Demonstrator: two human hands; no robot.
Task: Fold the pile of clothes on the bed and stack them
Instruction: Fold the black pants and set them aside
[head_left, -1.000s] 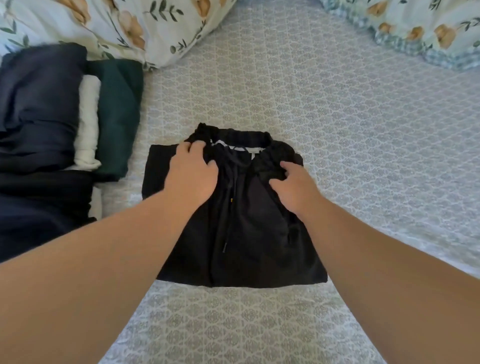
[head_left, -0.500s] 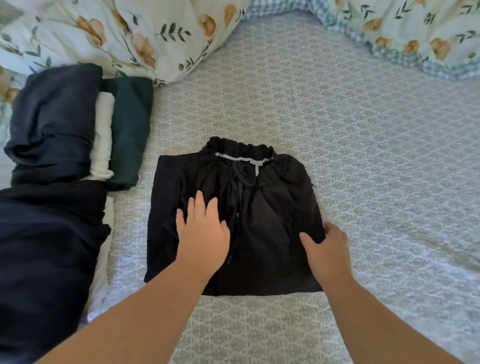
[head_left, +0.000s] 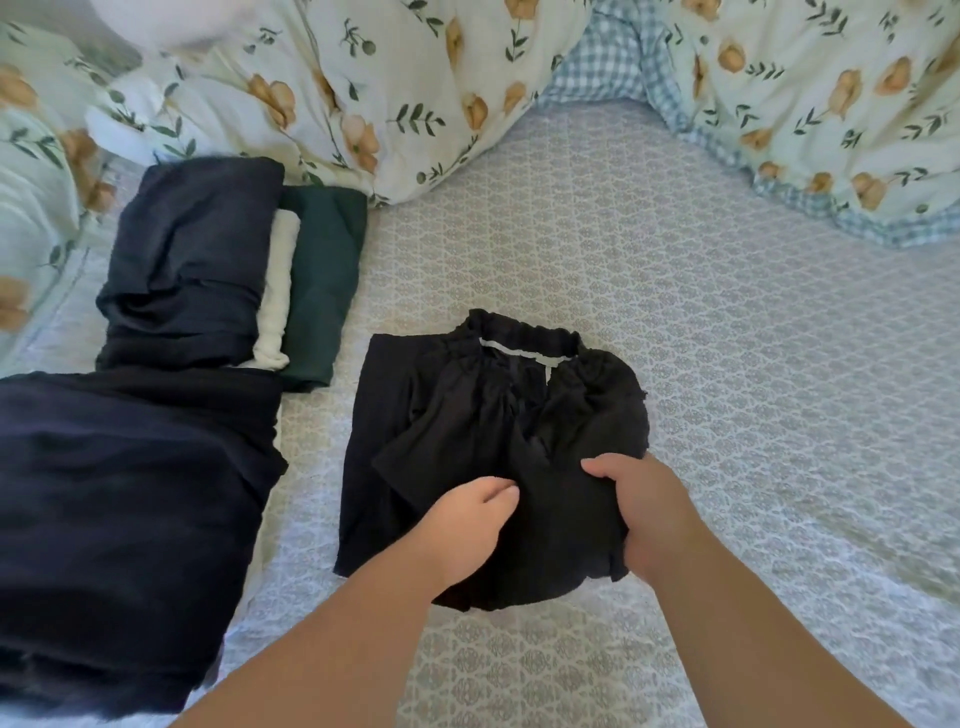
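A: On the patterned bedsheet (head_left: 727, 338), centre: black garment (head_left: 467, 415), near hem lifted.
B: Hands?
A: Left hand (head_left: 462, 525) and right hand (head_left: 644, 504) both grip that hem, fingers curled under. Folded stack (head_left: 208, 260) lies left.

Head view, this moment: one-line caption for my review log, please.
Both hands, left hand and right hand, grip the near hem of folded black drawstring shorts on the patterned bedsheet.

Both hands, left hand (head_left: 467, 525) and right hand (head_left: 644, 509), now grip the black garment's (head_left: 498, 426) six-o'clock hem; it lifts toward twelve o'clock.
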